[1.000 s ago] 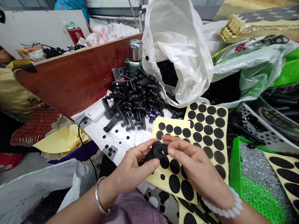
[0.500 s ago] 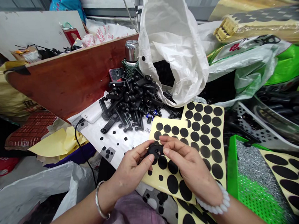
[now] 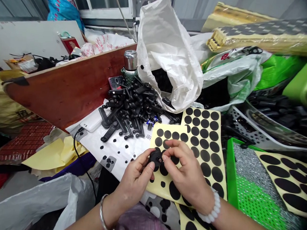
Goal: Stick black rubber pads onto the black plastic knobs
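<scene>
My left hand [image 3: 134,178] grips a black round plastic part [image 3: 155,156] between thumb and fingers, its disc face turned up towards me. At the right edge of that part, the thumb and forefinger of my right hand [image 3: 183,165] are pinched together by its centre. What they pinch is too small and too hidden to name. Beneath both hands lie yellow backing sheets with rows of black round stickers [image 3: 204,142]. Some spots on the nearer sheet are covered by my hands.
Black plastic handles [image 3: 133,107] lie heaped behind my hands, before an open white sack [image 3: 171,61]. A green tray [image 3: 256,201] of small silver metal pieces stands right. A white phone-like device [image 3: 91,121] with a cable lies left. A red-brown board [image 3: 68,80] borders the table.
My right fingertips have closed in on the centre of the black part, where a small tip showed before. The view has shifted slightly. My left hand keeps its grip.
</scene>
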The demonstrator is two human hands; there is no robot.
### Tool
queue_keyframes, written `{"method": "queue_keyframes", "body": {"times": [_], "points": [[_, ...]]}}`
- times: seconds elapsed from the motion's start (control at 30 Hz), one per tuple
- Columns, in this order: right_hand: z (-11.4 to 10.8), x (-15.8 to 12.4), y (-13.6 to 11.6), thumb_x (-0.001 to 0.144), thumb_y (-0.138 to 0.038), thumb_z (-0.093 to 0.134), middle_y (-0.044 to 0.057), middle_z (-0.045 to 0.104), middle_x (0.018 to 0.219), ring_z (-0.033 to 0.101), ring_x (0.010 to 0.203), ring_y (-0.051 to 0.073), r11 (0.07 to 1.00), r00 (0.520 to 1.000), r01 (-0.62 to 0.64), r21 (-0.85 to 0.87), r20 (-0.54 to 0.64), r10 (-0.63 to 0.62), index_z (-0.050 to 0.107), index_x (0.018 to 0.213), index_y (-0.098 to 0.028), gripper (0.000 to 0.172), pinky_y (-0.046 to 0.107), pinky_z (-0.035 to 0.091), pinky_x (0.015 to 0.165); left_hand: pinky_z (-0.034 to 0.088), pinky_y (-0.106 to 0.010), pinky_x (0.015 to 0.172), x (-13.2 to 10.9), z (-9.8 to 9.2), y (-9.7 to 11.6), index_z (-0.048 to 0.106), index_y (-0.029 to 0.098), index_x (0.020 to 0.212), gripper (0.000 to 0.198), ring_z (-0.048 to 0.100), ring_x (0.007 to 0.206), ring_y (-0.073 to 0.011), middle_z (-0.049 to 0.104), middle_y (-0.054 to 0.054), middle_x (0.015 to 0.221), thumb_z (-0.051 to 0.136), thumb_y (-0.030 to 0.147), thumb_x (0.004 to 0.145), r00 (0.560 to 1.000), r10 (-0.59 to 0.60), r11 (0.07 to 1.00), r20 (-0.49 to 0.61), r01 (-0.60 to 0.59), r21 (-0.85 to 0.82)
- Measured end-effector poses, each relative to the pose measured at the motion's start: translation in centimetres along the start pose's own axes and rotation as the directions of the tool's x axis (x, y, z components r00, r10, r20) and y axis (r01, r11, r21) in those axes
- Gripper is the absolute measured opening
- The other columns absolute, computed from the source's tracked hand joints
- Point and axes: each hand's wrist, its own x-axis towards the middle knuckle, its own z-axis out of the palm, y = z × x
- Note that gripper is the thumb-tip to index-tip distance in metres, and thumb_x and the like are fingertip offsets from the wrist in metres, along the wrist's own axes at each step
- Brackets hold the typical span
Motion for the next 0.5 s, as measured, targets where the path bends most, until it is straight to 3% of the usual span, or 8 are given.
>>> {"method": "queue_keyframes", "body": {"times": [0.1,0.2,0.27,0.33,0.4,0.5], "points": [[0.0,-0.6,-0.4,0.084,-0.021,0.047,0.014,0.053,0.103,0.048,0.102,0.029,0.912,0.974,0.198,-0.358,-0.031,-0.223,0.058,0.079,-0.018,0.012,0.052,0.032,0.09,0.041,-0.023,0.062,0.0,0.2,0.0,0.044,0.017,0.124,0.041,0.049,0.063,-0.0107,0.056,-0.001,0.076,0.045,0.033,0.086,1.0,0.006,0.999,0.01,-0.006,-0.037],[-0.4,-0.8,-0.7,0.085,-0.022,0.047,0.017,0.052,0.103,0.048,0.1,0.031,0.868,0.971,0.211,-0.449,-0.002,-0.237,0.057,0.081,-0.015,0.012,0.051,0.035,0.086,0.042,-0.024,0.065,-0.2,0.1,-0.1,0.044,0.016,0.124,0.041,0.049,0.065,-0.0108,0.057,-0.002,0.08,0.046,0.031,0.086,1.0,0.006,0.997,0.018,-0.005,-0.079],[-0.8,-0.6,-0.7,0.083,-0.027,0.052,0.016,0.053,0.1,0.049,0.097,0.03,0.904,0.983,0.162,-0.396,-0.011,-0.181,0.054,0.087,-0.015,0.013,0.048,0.039,0.081,0.042,-0.024,0.066,-0.5,0.0,-0.1,0.045,0.016,0.123,0.04,0.05,0.066,-0.0108,0.058,-0.003,0.081,0.046,0.03,0.085,1.0,0.001,0.994,0.009,0.0,-0.106],[-1.2,-0.2,-0.8,0.078,-0.036,0.06,0.013,0.054,0.095,0.053,0.087,0.028,0.958,0.999,0.043,-0.283,-0.004,-0.046,0.049,0.095,-0.016,0.028,0.045,0.043,0.073,0.042,-0.023,0.068,-0.9,-0.2,-0.1,0.047,0.017,0.121,0.039,0.051,0.066,-0.0109,0.058,-0.002,0.08,0.047,0.03,0.085,1.0,0.003,0.99,-0.005,-0.003,-0.139],[-1.2,0.1,-1.1,0.075,-0.042,0.062,0.007,0.055,0.086,0.055,0.074,0.023,0.991,0.988,-0.103,-0.085,0.106,0.112,0.046,0.098,-0.018,0.037,0.038,0.045,0.064,0.042,-0.023,0.069,-1.2,-0.3,0.0,0.049,0.018,0.119,0.038,0.052,0.068,-0.0113,0.06,-0.002,0.081,0.049,0.03,0.084,1.0,0.01,0.981,-0.002,-0.01,-0.194],[0.0,0.4,-1.9,0.082,-0.042,0.054,-0.001,0.053,0.07,0.054,0.063,0.016,0.921,0.926,-0.284,0.266,0.326,0.192,0.048,0.087,-0.021,0.023,0.029,0.043,0.056,0.043,-0.023,0.067,-1.4,-0.3,-0.1,0.055,0.018,0.11,0.033,0.055,0.07,-0.0125,0.062,-0.003,0.082,0.052,0.035,0.082,0.999,-0.013,0.958,-0.033,0.002,-0.287]]}}
